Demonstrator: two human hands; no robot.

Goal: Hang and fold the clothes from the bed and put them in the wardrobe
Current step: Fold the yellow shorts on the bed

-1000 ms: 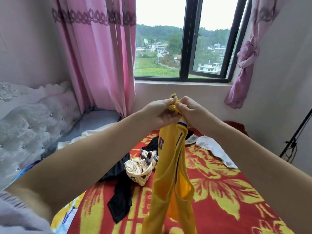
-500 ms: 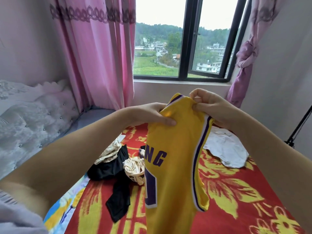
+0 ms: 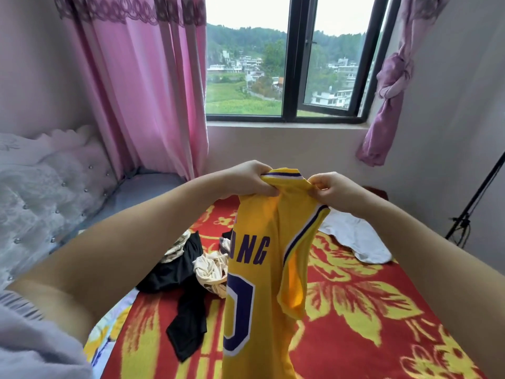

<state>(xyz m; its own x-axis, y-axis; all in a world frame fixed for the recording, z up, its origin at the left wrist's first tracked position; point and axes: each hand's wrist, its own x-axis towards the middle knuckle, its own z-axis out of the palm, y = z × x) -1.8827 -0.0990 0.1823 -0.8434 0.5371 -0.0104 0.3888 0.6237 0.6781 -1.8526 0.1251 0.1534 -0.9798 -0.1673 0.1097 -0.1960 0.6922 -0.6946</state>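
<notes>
A yellow basketball jersey [image 3: 259, 258] with purple lettering and a purple number hangs in front of me above the bed. My left hand [image 3: 247, 179] grips its top edge on the left, and my right hand [image 3: 332, 191] pinches the top on the right, so the shoulder part bunches between them. On the bed [image 3: 369, 310] with its red and yellow flowered blanket lie a black garment [image 3: 183, 272], a cream patterned garment [image 3: 210, 269] and a white garment [image 3: 355, 239]. No wardrobe shows in this view.
A padded white headboard [image 3: 41, 192] stands at the left. Pink curtains [image 3: 142, 86] flank a dark-framed window [image 3: 292, 58] behind the bed. A knotted purple curtain [image 3: 388, 86] hangs at the right. A black tripod leg [image 3: 475, 198] leans by the right wall.
The bunched jersey was spread open between my hands. Now my hands have come closer again along its top edge and sit lower, with the shoulder part gathered between them.
</notes>
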